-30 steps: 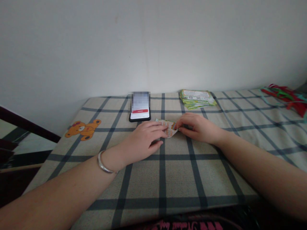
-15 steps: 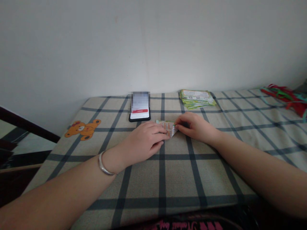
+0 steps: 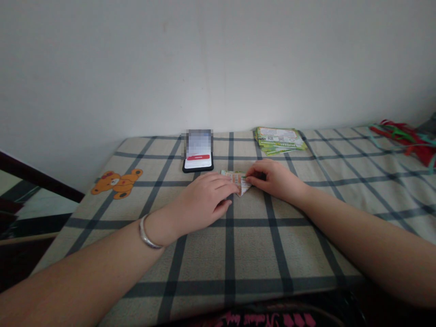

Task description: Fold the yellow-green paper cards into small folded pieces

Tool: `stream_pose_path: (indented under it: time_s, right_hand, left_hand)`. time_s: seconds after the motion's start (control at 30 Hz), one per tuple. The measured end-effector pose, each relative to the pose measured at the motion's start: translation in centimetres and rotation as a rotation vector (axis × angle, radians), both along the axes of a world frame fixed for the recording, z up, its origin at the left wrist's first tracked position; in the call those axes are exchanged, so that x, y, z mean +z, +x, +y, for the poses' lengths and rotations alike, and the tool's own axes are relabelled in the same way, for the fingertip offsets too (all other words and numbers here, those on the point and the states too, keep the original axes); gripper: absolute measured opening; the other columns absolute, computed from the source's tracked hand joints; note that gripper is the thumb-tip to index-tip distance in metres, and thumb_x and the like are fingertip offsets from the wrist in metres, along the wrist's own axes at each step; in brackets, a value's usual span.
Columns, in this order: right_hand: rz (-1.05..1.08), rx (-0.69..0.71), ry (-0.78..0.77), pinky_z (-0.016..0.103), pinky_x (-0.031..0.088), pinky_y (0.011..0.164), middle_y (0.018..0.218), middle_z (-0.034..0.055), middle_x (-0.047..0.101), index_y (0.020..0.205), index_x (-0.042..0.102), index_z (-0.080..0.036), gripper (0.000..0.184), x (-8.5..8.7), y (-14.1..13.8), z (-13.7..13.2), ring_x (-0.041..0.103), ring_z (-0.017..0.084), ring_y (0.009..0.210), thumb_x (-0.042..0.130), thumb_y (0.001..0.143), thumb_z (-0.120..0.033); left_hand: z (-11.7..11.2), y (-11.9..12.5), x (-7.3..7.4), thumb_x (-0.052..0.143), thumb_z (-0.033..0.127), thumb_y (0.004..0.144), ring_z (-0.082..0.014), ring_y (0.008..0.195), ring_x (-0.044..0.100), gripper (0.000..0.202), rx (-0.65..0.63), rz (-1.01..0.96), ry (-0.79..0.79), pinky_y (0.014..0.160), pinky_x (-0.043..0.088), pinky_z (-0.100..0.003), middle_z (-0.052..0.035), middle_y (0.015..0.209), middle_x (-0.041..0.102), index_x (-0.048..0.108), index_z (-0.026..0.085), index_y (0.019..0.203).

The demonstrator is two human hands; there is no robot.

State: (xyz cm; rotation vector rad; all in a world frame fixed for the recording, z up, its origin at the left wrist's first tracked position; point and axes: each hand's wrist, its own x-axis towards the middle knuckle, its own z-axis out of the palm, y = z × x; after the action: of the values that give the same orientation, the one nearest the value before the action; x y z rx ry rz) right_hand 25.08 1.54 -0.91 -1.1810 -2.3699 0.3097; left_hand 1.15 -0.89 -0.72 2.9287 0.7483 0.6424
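Note:
A small folded paper leaflet (image 3: 237, 180) with green and orange print lies on the checked cloth, its white folded tip pointing toward me. My left hand (image 3: 204, 198) presses its fingertips on the leaflet's left part. My right hand (image 3: 272, 179) pinches the right end between thumb and fingers. The two hands nearly meet over the paper and hide much of it. A silver bangle (image 3: 146, 234) circles my left wrist.
A black smartphone (image 3: 197, 163) with a blurred screen lies beyond the hands. A stack of green leaflets (image 3: 277, 141) sits to its right. Red and green ribbons (image 3: 405, 141) lie at the far right. A teddy-bear print (image 3: 117, 184) marks the cloth's left side, beside the edge.
My right hand has shifted a little left over the leaflet. The paper now looks more tightly folded, and less of it shows between my hands.

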Motion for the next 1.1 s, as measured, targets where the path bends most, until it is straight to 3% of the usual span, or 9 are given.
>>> stream_pose_path:
  time_s: [0.2,0.67,0.9,1.1]
  right_hand:
    - [-0.096,-0.006,0.101,0.029,0.041,0.073,0.08,0.0037,0.068,0.082,0.067,-0.018,0.01,0.1,-0.2,-0.3,0.057,0.018,0.079,0.06,0.087,-0.023]
    - [-0.056,-0.043,0.07,0.028,0.041,0.069,0.078,0.0023,0.065,0.086,0.065,-0.019,0.005,0.2,-0.2,-0.6,0.055,0.017,0.076,0.064,0.085,-0.024]
    - [-0.103,0.161,0.076,0.03,0.044,0.078,0.09,0.0038,0.069,0.096,0.07,-0.021,0.013,0.9,1.0,-0.4,0.061,0.018,0.085,0.066,0.086,-0.03]
    - [-0.11,0.156,0.123,0.032,0.047,0.082,0.097,0.0049,0.069,0.098,0.072,-0.021,0.014,0.6,0.9,-0.6,0.062,0.018,0.09,0.062,0.089,-0.027]
  left_hand:
    - [-0.1,0.0,-0.1,0.051,0.016,0.092,-0.0209,0.119,0.056,0.033,-0.004,0.036,0.019,0.105,0.044,-0.045,-0.0052,0.125,0.064,0.063,0.023,0.122]
    - [-0.2,0.0,-0.2,0.052,0.016,0.091,-0.023,0.119,0.054,0.032,0.005,0.054,0.038,0.105,0.044,-0.046,-0.0049,0.124,0.064,0.065,0.022,0.12]
    - [-0.4,0.0,0.0,0.053,0.017,0.091,-0.0232,0.116,0.055,0.032,0.013,0.084,0.049,0.104,0.045,-0.047,-0.0051,0.122,0.064,0.064,0.022,0.12]
    - [-0.3,0.0,0.0,0.053,0.018,0.091,-0.0237,0.119,0.054,0.033,0.031,0.106,0.064,0.108,0.04,-0.05,-0.0051,0.125,0.063,0.063,0.023,0.122]
